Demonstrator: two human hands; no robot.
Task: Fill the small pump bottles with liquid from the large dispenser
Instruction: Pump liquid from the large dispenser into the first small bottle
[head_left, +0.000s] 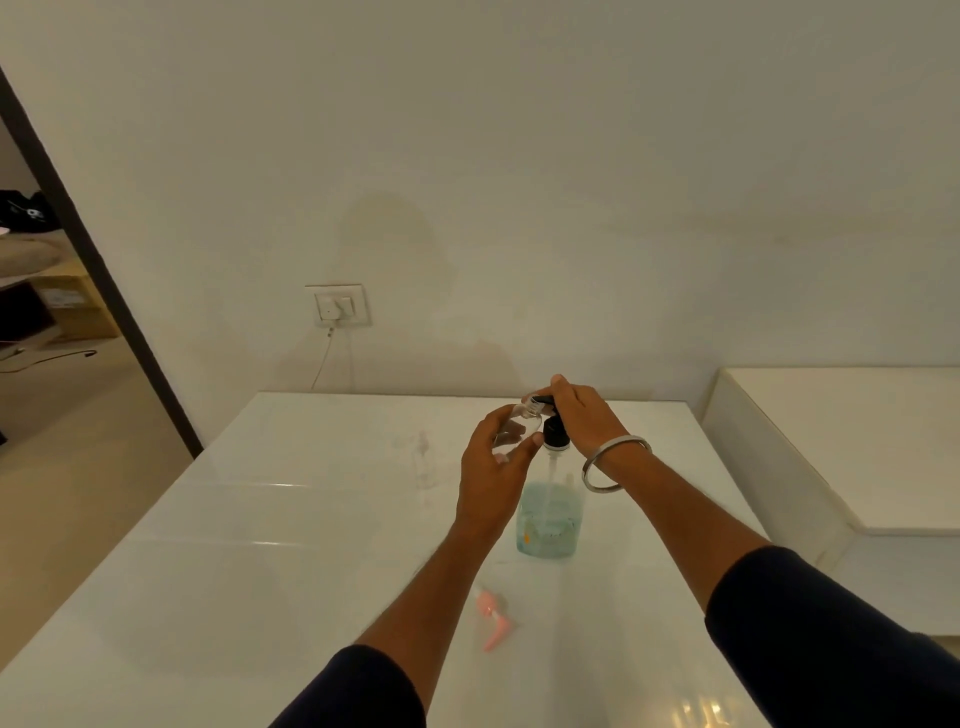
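The large clear dispenser (548, 519) stands upright on the white table (260, 545), roughly a third full of blue-green liquid, with a black pump head on top. My right hand (584, 415) rests on that pump head, palm down. My left hand (493, 457) holds a small clear bottle (519, 423) tilted, with its open neck right at the pump's spout. A pink pump cap (493, 618) lies on the table near me, between my forearms.
The table ends against a white wall with a socket plate (337, 305) and a hanging cable. A lower white surface (857, 441) stands to the right. A doorway (52, 312) opens at the left.
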